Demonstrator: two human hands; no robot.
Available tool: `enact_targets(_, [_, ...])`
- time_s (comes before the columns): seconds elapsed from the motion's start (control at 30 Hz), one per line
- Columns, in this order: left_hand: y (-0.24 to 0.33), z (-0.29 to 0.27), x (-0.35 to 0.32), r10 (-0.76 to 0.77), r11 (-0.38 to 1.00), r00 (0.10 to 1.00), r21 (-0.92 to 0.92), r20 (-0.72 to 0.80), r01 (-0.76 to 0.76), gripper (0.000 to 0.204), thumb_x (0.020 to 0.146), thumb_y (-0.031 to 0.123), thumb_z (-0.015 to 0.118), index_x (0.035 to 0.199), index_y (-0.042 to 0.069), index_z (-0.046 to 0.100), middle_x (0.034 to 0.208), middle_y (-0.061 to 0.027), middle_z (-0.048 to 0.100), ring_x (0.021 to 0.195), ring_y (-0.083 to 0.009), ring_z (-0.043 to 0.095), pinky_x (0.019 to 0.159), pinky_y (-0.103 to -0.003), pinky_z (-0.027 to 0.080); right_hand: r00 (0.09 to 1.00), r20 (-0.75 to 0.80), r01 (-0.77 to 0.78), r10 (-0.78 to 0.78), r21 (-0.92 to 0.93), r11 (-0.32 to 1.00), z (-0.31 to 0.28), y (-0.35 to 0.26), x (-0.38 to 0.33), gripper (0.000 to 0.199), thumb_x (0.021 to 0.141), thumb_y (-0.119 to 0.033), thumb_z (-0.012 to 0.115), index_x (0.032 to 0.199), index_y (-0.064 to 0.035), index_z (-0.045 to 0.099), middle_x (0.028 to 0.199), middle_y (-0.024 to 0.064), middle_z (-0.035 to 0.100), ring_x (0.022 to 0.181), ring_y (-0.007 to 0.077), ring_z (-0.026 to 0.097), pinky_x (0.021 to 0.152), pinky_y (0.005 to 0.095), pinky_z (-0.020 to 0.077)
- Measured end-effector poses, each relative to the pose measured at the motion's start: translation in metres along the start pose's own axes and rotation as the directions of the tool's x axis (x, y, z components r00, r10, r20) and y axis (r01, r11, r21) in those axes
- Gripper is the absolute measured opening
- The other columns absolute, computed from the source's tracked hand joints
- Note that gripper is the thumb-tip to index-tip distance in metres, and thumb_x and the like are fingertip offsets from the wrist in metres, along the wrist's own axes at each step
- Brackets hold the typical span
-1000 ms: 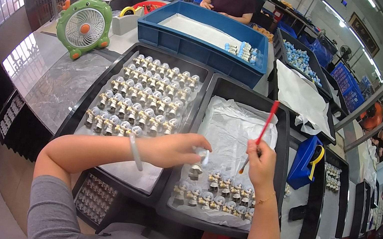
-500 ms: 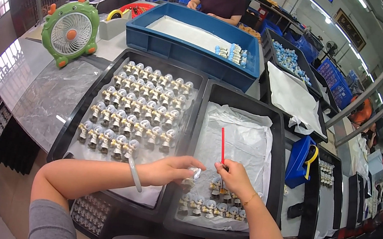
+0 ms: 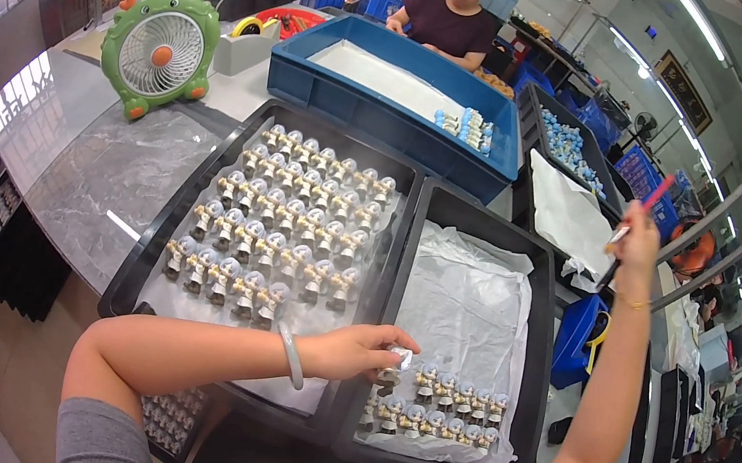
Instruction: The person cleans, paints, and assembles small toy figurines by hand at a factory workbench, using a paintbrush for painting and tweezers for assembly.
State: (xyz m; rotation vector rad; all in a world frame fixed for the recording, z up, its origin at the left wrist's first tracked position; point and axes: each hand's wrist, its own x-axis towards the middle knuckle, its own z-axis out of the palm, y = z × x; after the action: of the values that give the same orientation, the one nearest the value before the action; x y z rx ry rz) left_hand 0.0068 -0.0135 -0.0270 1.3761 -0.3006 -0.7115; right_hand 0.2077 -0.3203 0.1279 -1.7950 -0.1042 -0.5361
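Note:
My left hand (image 3: 365, 353) is closed on a small figurine (image 3: 388, 382) with a pale head, held above the lower left of the right-hand black tray (image 3: 538, 358). My right hand (image 3: 637, 239) is raised out to the right, gripping a slim brush-like stick (image 3: 657, 193) with a red upper end and a dark lower end. Its tip is slightly blurred. Two rows of figurines (image 3: 434, 426) stand on crumpled white paper (image 3: 468, 297) in that tray. Rows of similar figurines (image 3: 280, 216) fill much of the left black tray (image 3: 158, 245).
A blue bin (image 3: 355, 92) with blue-and-white pieces stands behind the trays. A green fan (image 3: 160, 54) is at the left. Beyond my right wrist sit a small blue box (image 3: 577, 340) and a paper-covered tray (image 3: 571, 211). A person (image 3: 456, 15) works across the table.
My right hand has swung up and right, away from the tray, carrying the red stick. My left hand keeps its figurine over the tray. The view has shifted slightly.

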Motion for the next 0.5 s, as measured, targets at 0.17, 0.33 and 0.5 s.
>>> enact_targets(0.17, [0.002, -0.004, 0.001, 0.009, 1.000, 1.000, -0.013, -0.005, -0.009, 0.033, 0.091, 0.019, 0.044, 0.123, 0.010, 0.045, 0.091, 0.0012, 0.049, 0.077, -0.0064, 0.042, 0.071, -0.021, 0.039, 0.983, 0.153, -0.117, 0.102, 0.092, 0.989, 0.005, 0.018, -0.057, 0.026, 0.088, -0.030, 0.051, 0.068, -0.0124, 0.050, 0.050, -0.0047, 0.042, 0.036, 0.0026, 0.033, 0.033, 0.0184, 0.0230])
enact_targets(0.33, [0.003, -0.007, 0.005, 0.015, 1.000, 1.000, 0.024, 0.014, -0.015, 0.031, 0.092, 0.018, 0.043, 0.121, 0.009, 0.045, 0.091, -0.0005, 0.049, 0.079, -0.0071, 0.045, 0.072, -0.023, 0.043, 0.700, 0.512, -0.577, 0.499, -0.007, 0.817, 0.039, 0.072, -0.172, 0.027, 0.088, -0.029, 0.050, 0.069, -0.0111, 0.051, 0.052, -0.0036, 0.045, 0.039, 0.0039, 0.035, 0.036, 0.0191, 0.0256])
enact_targets(0.5, [0.003, -0.005, 0.002, 0.021, 0.998, 1.000, 0.063, 0.008, -0.021, 0.029, 0.092, 0.018, 0.043, 0.120, 0.009, 0.046, 0.092, -0.0013, 0.049, 0.082, -0.0078, 0.047, 0.073, -0.025, 0.046, 0.548, 0.650, -0.641, 0.526, -0.078, 0.764, 0.057, 0.075, -0.212, 0.026, 0.090, -0.029, 0.047, 0.072, -0.0100, 0.047, 0.058, -0.0020, 0.044, 0.045, 0.0040, 0.032, 0.042, 0.0190, 0.0254])
